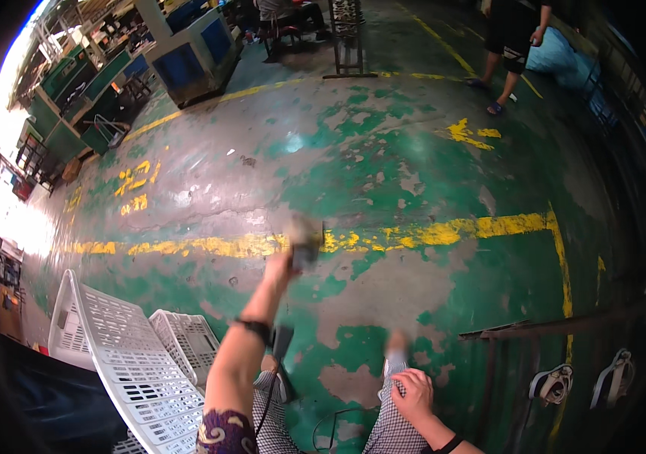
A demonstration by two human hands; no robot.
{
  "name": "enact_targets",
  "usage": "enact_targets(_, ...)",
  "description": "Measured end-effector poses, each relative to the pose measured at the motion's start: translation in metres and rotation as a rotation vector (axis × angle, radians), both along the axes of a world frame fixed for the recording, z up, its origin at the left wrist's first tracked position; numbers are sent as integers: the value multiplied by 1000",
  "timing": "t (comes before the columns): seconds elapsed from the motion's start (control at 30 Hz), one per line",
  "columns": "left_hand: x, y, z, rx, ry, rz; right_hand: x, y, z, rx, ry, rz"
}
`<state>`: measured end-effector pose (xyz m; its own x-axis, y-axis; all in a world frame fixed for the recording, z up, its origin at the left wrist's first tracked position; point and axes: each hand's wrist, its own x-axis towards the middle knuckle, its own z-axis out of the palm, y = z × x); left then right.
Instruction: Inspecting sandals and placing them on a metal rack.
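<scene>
right grip: at five o'clock, the right grip [414, 395] rests on the checked right trouser leg [398, 435], fingers bent, presumably as a prop for the body; whether it pinches cloth cannot be told.
white crates: at eight o'clock, a large perforated crate [122, 356] leans beside a smaller crate [186, 339]; their place near the left trouser leg [276, 433] probably suits easy reach.
rack: at four o'clock, a dark rack [504, 330] with two pale strapped pieces [551, 384], footwear-like; raised bars likely keep them off the floor [361, 338].
left grip: just below the dial's centre, the left grip [280, 265] appears closed on the held piece; exact finger placement is lost in blur. the outstretched arm presumably keeps the load clear of the knees.
held piece: at the dial's centre, the held piece [305, 240] overlaps the yellow line [444, 231] in view; beige toward twelve o'clock, dark grey toward six, outline smeared, kind uncertain.
bystander: at one o'clock, well apart, a person in dark clothing [512, 34] stands near a pale blue bundle [565, 60].
</scene>
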<state>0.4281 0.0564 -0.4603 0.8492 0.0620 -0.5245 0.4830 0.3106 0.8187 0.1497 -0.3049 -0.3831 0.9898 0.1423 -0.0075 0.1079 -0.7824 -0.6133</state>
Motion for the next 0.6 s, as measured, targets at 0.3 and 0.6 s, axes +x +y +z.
enact_targets(0.3,69,-68,111,222,-484,-195,7,9,0,-47,-16,-21)
enact_targets(0.6,-358,-153,-76,143,344,-584,-1,2,-2,-10,-54,-29)
